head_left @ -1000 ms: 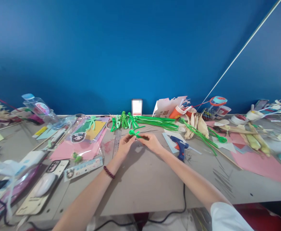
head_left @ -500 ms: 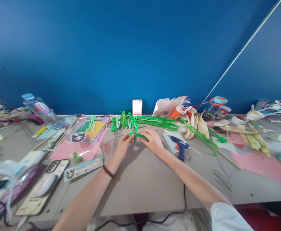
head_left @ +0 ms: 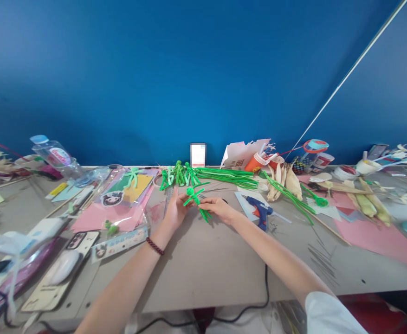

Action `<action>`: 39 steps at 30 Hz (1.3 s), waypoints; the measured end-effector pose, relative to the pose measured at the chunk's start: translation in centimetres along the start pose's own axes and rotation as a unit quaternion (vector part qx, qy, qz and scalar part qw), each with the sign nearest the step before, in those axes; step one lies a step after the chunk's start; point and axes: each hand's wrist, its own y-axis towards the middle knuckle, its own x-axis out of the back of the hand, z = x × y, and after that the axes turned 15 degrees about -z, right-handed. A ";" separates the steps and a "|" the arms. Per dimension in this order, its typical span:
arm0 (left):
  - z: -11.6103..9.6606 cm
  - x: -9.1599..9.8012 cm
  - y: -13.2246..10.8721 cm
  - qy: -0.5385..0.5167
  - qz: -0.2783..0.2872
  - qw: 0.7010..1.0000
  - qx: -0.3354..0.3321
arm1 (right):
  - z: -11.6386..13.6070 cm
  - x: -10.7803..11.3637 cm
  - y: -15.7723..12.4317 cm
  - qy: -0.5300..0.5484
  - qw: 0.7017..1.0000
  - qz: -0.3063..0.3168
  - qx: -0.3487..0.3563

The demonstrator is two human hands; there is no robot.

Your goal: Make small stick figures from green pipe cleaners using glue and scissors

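Between my two hands, above the table, is a green pipe-cleaner figure (head_left: 194, 198) with a round head, outstretched arms and legs pointing down to the right. My left hand (head_left: 176, 208) pinches it at the arm and upper body on its left side. The fingers of my right hand (head_left: 219, 207) close on the body from the right, near the legs. Just behind stand several similar pipe-cleaner figures (head_left: 178, 174) in darker and paler green. Beside them lies a bundle of green pipe cleaners (head_left: 227, 177). A metal ruler (head_left: 167, 200) lies partly behind my left hand.
A blue hot glue gun (head_left: 265, 212) rests on paper to the right, its black cable trailing forward. On the left are a plastic bag (head_left: 114, 218), a phone (head_left: 55, 283) with a white mouse (head_left: 65, 267) on it, and a bottle (head_left: 59, 155). Corn husks (head_left: 287, 183) lie right.
The figure has been turned: its head now faces up and its legs slant down to the right. My right hand has lowered slightly, its fingers drawn closer together.
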 end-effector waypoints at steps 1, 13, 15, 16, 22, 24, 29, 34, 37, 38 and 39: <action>0.0 0.0 0.0 -0.008 0.010 1.000 0.007 | -0.1 -0.1 0.1 0.025 1.000 -0.003 -0.014; 1.6 -0.7 -0.7 0.168 0.035 0.985 -0.021 | -0.5 0.1 0.7 0.087 0.994 -0.059 0.030; 1.6 -0.7 -0.6 0.171 0.034 0.985 -0.021 | -0.8 0.1 0.9 0.086 0.993 -0.066 0.038; 1.6 -0.6 -0.5 0.170 0.030 0.985 -0.023 | -0.9 0.1 1.0 0.084 0.993 -0.065 0.044; 1.7 -0.4 -0.3 0.170 0.001 0.985 -0.021 | -1.5 0.3 1.4 0.072 0.995 -0.043 0.056; 1.6 -0.5 -0.5 0.177 -0.002 0.984 -0.026 | -1.7 0.4 1.5 0.074 0.994 -0.050 0.056; 1.7 -0.5 -0.6 0.199 -0.002 0.979 -0.052 | -2.1 0.3 1.8 0.077 0.992 -0.070 0.067; 1.8 -0.3 -0.6 0.196 0.007 0.980 -0.038 | -2.4 0.2 1.6 0.069 0.990 -0.085 0.085; 1.7 -0.3 -0.6 0.202 0.018 0.979 -0.030 | -2.5 0.1 1.4 0.071 0.989 -0.096 0.088; 1.7 -0.3 -0.7 0.204 0.020 0.978 -0.030 | -2.5 0.1 1.4 0.073 0.988 -0.100 0.088; 1.7 -0.3 -0.7 0.206 0.021 0.978 -0.032 | -2.5 0.0 1.4 0.076 0.988 -0.104 0.088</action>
